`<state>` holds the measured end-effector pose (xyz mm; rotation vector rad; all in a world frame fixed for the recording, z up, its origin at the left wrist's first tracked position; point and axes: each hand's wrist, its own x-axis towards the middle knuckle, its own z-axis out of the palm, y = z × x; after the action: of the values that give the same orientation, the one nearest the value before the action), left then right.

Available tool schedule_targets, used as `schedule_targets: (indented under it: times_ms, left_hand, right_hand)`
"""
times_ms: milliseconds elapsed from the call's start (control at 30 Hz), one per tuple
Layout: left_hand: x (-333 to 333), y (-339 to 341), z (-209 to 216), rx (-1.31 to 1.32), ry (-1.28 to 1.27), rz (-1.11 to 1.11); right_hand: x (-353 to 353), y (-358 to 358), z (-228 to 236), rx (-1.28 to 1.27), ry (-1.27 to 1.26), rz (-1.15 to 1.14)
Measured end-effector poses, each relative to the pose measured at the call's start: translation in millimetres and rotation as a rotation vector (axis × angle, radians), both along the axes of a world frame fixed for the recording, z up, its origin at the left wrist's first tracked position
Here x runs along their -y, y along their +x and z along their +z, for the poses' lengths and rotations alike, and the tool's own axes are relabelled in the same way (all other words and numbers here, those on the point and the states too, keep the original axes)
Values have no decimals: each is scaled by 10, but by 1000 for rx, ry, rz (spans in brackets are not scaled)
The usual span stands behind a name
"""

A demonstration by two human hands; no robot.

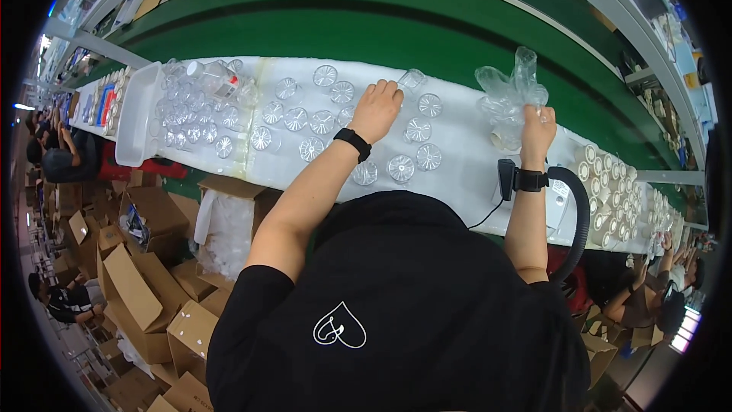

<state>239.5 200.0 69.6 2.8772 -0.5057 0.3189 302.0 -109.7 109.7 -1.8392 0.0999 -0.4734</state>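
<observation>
My left hand (379,111), a black band on its wrist, reaches over the white foam-like table cover with curled fingers. A tilted clear cup (412,78) is at its fingertips and appears gripped; the thumb is hidden. Around it, several clear cups stand with ribbed, star-patterned bases up, such as one cup (400,168) nearer me and another cup (429,105) to the right. At the right, my right hand (538,136) is closed on a crumpled clear plastic bag (507,99) that rises above the fist. A black device is strapped at my right wrist.
A white tub (139,114) stands at the left beside clustered clear cups and a plastic bottle (213,78). Several pale round pieces (606,191) crowd the right end. A black hose (579,221) curves by my right forearm. Cardboard boxes (137,290) fill the floor at left; other people work at both sides.
</observation>
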Motion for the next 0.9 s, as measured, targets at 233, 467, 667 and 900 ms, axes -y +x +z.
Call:
schedule_targets:
  times_ms: [233, 467, 667, 900]
  left_hand:
    - [-71, 17, 203, -384, -422, 193]
    - [-171, 164, 136, -246, -366, 10]
    - [106, 794, -89, -388, -481, 95]
    - [62, 838, 2, -506, -397, -11]
  right_hand:
    - [-185, 7, -212, 41, -746, 80]
    - [-322, -83, -210, -93, -635, 115]
    - [-351, -235, -89, -193, -349, 211]
    - [-134, -463, 25, -236, -436, 127]
